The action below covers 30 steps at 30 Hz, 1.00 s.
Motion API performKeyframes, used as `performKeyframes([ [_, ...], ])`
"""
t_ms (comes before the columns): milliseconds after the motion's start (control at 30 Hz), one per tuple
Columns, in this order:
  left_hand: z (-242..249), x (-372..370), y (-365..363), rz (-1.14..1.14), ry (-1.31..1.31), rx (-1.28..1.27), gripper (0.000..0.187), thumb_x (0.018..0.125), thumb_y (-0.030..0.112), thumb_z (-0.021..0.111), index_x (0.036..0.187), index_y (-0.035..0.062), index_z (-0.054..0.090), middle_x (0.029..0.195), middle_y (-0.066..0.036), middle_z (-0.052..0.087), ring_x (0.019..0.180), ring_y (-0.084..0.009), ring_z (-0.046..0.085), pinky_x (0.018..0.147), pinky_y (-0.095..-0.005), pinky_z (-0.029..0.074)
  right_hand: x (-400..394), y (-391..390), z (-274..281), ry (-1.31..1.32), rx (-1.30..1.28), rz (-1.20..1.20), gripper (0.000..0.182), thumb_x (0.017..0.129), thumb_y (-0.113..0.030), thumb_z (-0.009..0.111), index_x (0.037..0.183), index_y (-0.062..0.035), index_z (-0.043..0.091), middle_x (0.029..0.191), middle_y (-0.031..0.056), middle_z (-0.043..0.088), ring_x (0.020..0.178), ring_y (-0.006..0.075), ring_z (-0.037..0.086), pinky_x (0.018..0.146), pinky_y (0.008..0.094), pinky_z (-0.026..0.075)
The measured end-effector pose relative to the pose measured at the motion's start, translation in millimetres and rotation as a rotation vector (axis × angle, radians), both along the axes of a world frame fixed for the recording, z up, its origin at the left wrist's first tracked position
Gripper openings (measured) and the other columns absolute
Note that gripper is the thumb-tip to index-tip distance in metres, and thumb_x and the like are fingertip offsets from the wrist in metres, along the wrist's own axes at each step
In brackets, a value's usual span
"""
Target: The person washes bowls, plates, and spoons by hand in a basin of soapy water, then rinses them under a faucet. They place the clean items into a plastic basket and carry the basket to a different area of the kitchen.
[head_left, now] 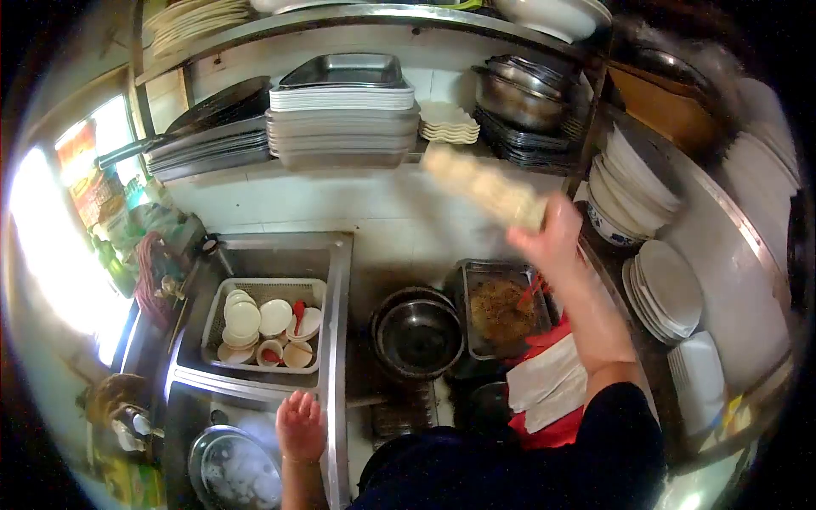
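Note:
My right hand is raised toward the shelf, closed around the near end of a cream-coloured stack of small dishes. Motion blurs that stack, so its single pieces are hard to make out. Just beyond its far end, a stack of cream wavy-edged dishes sits on the shelf. My left hand hovers by the sink divider with its fingers loosely bent and nothing visible in it. Close to its left, a metal basin holds foamy water. Above it, a white basket in the sink contains small white bowls and red spoons.
The metal shelf carries stacked trays, a frying pan and metal pots. Dark bowls and a food tray stand below. Plates line the right side, near white cloths.

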<state>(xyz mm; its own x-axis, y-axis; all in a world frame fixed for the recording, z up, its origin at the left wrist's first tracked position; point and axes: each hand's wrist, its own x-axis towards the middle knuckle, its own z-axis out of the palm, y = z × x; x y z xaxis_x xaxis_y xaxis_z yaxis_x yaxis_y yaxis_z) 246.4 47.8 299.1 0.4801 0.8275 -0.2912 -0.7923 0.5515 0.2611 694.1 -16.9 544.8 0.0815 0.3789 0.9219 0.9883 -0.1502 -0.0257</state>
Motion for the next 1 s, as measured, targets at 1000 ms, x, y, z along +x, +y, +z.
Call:
performKeyframes([
  [1000,-106.3,-164.7,-116.7,0.692,0.201,-0.265,0.019,0.091,0.024,0.048,0.086,0.0120,0.063,0.080,0.001,0.066,0.068,-0.0140,0.061,0.055,-0.0329,0.050,135.5,314.2,56.0,-0.557,0.148,-0.580,0.042,0.080,-0.044,0.057,0.109,-0.0137,0.061,0.105,0.0097,0.060,0.095,0.0290,0.058,0.083,0.0486,0.044],
])
